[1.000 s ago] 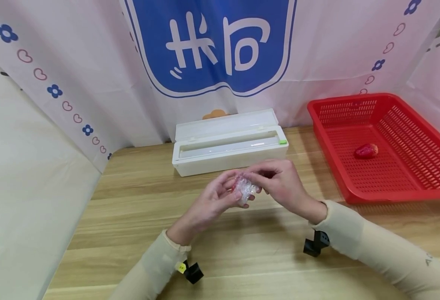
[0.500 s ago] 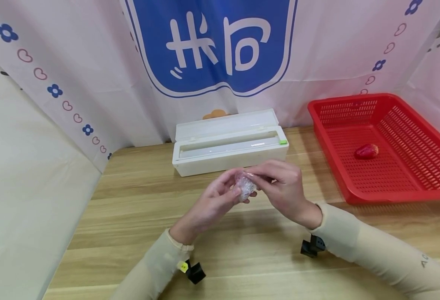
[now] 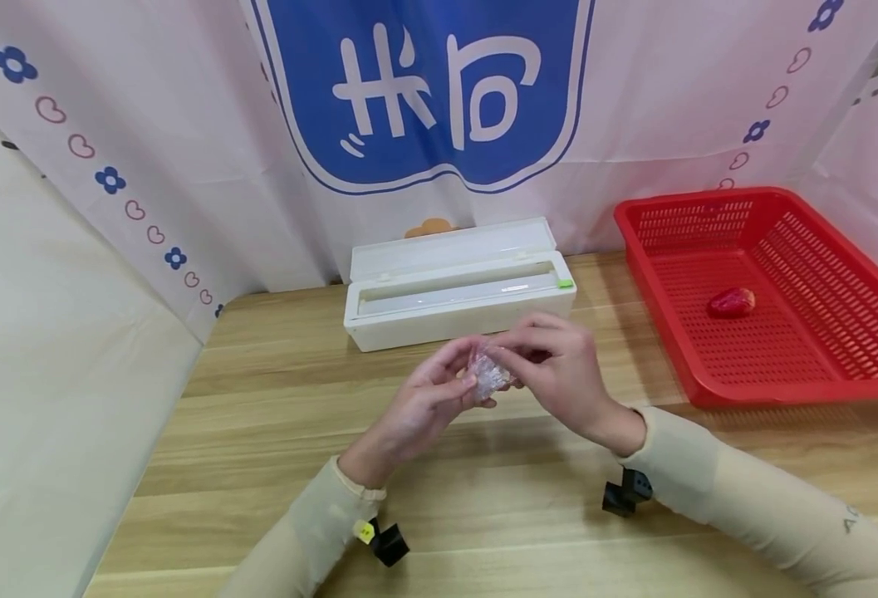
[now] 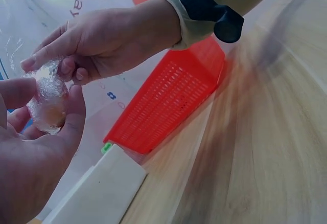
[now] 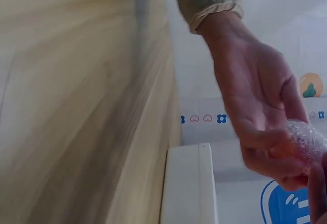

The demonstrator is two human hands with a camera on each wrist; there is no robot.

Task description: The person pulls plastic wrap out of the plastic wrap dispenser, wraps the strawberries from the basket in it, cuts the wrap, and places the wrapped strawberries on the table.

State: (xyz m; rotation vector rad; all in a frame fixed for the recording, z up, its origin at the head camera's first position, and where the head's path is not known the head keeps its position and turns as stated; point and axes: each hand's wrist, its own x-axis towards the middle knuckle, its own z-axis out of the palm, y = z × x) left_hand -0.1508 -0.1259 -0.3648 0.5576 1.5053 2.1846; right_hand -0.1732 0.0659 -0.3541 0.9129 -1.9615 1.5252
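Note:
A small reddish fruit (image 3: 489, 379) bundled in crinkled cling film (image 4: 47, 75) is held up above the table between both hands. My left hand (image 3: 418, 407) grips it with thumb and fingers around its sides. With thumb and forefinger, my right hand (image 3: 567, 374) pinches the film at the fruit's upper right. In the left wrist view the wrapped fruit (image 4: 50, 106) looks pale with an orange-red tint through the film. The right wrist view has the left hand (image 5: 255, 96) curled under the fruit; the right fingertips (image 5: 318, 188) show at the edge.
Behind the hands stands a white cling film box (image 3: 453, 320), its lid (image 3: 449, 249) raised and a roll inside. A red slotted basket (image 3: 696, 390) at the right contains one red fruit (image 3: 732, 302). A printed curtain (image 3: 319, 224) hangs behind the wooden table (image 3: 274, 432).
The right hand has shifted slightly along the film, its fingers changing position. The left hand has turned the wrapped fruit a little; it stays in nearly the same place.

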